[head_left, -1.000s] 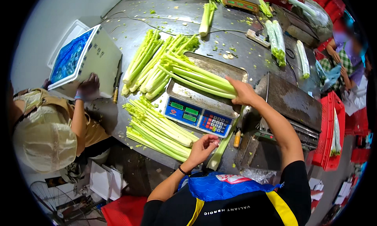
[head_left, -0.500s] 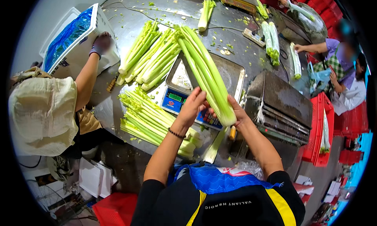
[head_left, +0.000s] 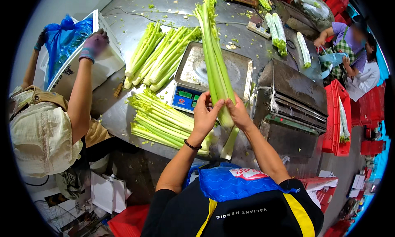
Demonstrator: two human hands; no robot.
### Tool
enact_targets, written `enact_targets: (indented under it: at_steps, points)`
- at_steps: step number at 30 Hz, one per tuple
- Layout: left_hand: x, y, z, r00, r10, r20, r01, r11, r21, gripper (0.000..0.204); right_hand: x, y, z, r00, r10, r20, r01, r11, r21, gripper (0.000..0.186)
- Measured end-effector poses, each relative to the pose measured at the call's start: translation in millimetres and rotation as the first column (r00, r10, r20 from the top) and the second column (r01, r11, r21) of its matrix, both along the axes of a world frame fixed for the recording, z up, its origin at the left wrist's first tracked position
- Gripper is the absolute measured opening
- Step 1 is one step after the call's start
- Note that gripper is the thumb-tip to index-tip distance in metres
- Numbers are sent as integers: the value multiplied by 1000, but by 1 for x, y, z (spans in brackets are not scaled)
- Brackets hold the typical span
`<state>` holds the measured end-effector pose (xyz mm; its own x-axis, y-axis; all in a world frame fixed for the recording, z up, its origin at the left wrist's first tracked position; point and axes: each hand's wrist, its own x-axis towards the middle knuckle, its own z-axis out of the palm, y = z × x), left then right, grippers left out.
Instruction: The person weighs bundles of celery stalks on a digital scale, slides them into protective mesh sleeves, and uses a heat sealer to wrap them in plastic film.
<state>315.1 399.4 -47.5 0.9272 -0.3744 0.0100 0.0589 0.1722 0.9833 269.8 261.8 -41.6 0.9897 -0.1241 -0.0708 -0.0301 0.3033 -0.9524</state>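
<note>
I grip a long celery bunch point(head_left: 213, 60) upright over the scale, leafy end away from me, with my left hand point(head_left: 205, 112) and my right hand point(head_left: 238, 111) closed round its lower stalks near the pale base. Behind it is the scale's metal tray point(head_left: 190, 66), with lit displays point(head_left: 184, 94) on its blue front. Several celery bunches point(head_left: 162, 56) lie left of the scale, and another pile point(head_left: 162, 126) lies in front of it. A single pale stalk point(head_left: 228, 148) rests below my hands.
A worker point(head_left: 43, 136) at left handles a white foam box point(head_left: 105, 51) lined with blue plastic. A dark metal machine point(head_left: 298, 93) stands at my right, beside a red crate point(head_left: 329, 142). Wrapped celery point(head_left: 278, 35) and a power strip point(head_left: 257, 30) lie farther back, near other workers point(head_left: 345, 43).
The celery has swung from lying across the tray to upright between both hands. My left hand has risen to grip it. The left worker now pulls up the blue liner.
</note>
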Motion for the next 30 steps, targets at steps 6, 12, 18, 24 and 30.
enact_targets:
  at_steps: [6, 12, 18, 24, 30]
  points:
    - [1, 1, 7, 1000, 6, -20, -9, 988, -151, 31, -3, 9, 10, 993, -95, 71, 93, 995, 33, 79]
    - [-18, -14, 6, 946, 270, 177, -286, 956, 70, 23, -6, 17, 16, 977, -185, 110, 191, 980, -50, 72]
    - [-36, -20, 10, 858, 492, -146, -512, 844, -162, 28, -9, 30, 16, 897, -376, 233, 410, 904, -118, 55]
    - [-44, 10, 45, 851, 505, -144, -515, 745, -424, 27, -14, -31, 56, 874, -461, 155, 425, 879, 215, 48]
    - [-113, 12, -45, 997, -17, 78, 15, 1000, 19, 26, -43, -82, 93, 935, -230, 271, -22, 723, 690, 78]
